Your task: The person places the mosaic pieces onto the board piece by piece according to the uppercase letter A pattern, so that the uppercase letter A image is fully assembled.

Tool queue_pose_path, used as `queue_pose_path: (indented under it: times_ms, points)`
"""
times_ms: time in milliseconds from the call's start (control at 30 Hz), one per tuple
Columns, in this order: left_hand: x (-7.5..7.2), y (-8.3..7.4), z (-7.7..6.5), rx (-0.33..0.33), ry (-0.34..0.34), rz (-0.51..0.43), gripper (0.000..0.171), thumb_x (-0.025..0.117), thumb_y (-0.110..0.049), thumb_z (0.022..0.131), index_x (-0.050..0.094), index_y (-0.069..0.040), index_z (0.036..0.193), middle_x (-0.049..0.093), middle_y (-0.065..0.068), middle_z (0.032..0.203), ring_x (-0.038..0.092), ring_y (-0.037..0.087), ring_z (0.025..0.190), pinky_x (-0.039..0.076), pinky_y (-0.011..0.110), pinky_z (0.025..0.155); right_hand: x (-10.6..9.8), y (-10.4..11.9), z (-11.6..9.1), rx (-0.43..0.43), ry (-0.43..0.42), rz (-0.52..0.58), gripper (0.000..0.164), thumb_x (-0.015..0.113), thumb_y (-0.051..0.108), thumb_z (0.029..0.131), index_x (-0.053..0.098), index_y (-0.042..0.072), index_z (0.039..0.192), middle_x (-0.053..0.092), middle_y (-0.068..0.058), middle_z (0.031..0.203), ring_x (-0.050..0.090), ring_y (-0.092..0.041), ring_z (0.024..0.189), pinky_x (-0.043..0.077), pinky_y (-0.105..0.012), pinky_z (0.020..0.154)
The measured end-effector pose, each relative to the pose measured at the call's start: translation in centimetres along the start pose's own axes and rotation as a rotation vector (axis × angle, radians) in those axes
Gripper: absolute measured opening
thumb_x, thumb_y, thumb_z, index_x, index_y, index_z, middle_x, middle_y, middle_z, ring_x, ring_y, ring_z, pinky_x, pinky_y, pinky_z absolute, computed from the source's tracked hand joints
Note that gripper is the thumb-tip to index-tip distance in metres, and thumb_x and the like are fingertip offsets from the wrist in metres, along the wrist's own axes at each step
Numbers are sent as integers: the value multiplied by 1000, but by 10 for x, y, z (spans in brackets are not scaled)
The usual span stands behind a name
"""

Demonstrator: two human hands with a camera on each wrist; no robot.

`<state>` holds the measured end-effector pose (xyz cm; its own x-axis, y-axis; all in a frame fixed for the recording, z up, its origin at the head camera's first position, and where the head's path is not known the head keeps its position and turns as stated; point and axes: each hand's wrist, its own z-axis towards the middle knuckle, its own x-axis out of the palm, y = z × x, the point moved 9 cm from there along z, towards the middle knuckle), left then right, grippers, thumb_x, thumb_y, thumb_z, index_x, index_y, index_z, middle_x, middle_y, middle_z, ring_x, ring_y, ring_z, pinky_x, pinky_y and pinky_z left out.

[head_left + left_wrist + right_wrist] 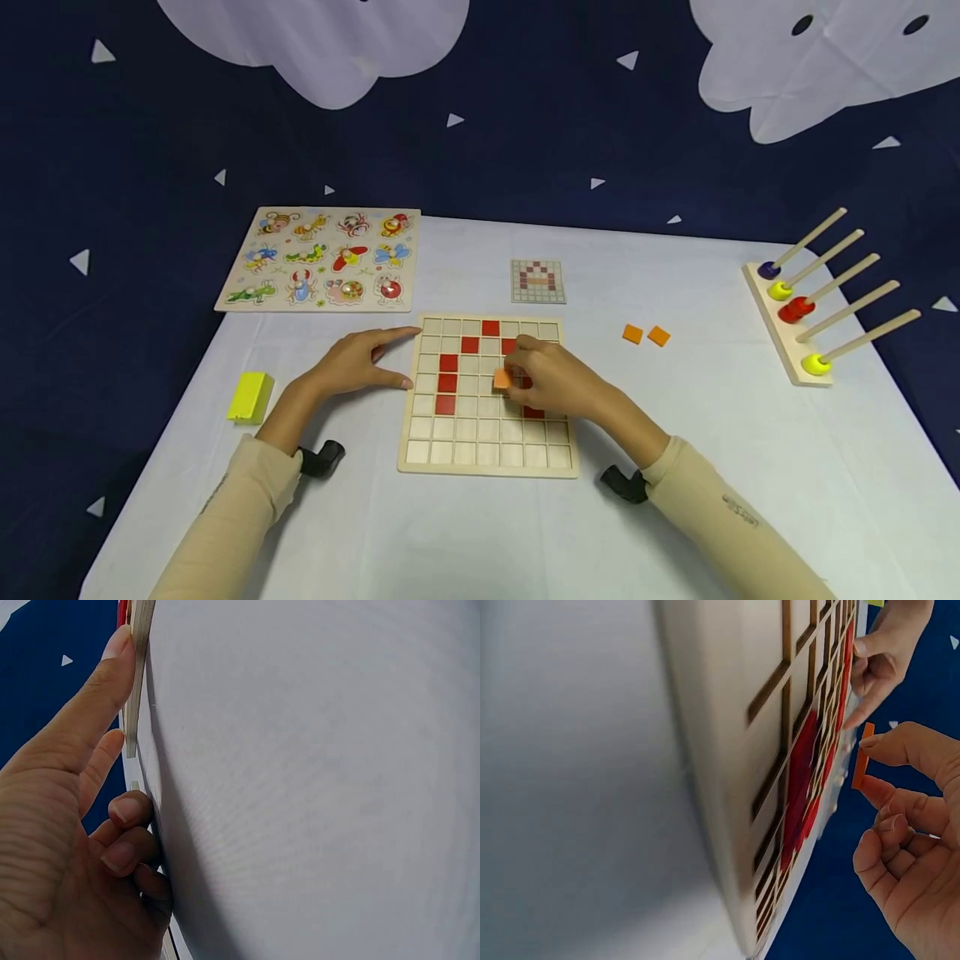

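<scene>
A wooden grid board (pixel 488 468) lies flat on the table, with several red tiles (pixel 447 383) in its squares. Over the middle of the grid my right hand (pixel 555 377) pinches an orange square tile (pixel 502 379) between thumb and index finger. The right wrist view shows this orange tile (pixel 863 756) on edge, raised above the board. My left hand (pixel 352 362) is at the board's left side, thumb and index finger spread and their tips right at its edge. In the left wrist view its other fingers (pixel 131 851) are bent. The right hand hides some of the grid.
Two loose orange tiles (pixel 646 335) lie right of the board. Behind it is a small pattern card (pixel 537 282). An insect puzzle (pixel 322 260) sits back left, a yellow block (pixel 251 398) at left, and a peg stand with coloured beads (pixel 795 333) at right.
</scene>
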<state>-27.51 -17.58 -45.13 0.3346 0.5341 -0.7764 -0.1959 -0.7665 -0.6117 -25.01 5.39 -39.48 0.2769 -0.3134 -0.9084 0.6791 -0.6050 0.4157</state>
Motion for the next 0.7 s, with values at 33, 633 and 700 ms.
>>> queue_pose_path:
  times_ms: [33,633,700]
  points:
    - [0,0,0,-1,0,0,84,87,-44,72,52,-30,146,37,0,71,36,15,67,30,32,63,1,2,3,-6,7,-2,19,74,13,82,71,1,97,55,-4,86,45,-8,66,41,-21,61]
    - [1,1,1,-17,8,4,83,87,-45,72,51,-32,146,38,0,72,37,16,69,30,32,64,24,24,30,-67,76,-53,10,74,12,86,69,4,89,53,-2,84,48,-10,70,43,-21,64]
    - [1,1,1,-18,8,4,83,87,-46,72,51,-32,146,38,0,72,37,16,69,30,32,64,26,25,31,-77,79,-65,10,74,12,87,69,4,89,54,-2,85,49,-11,69,44,-22,64]
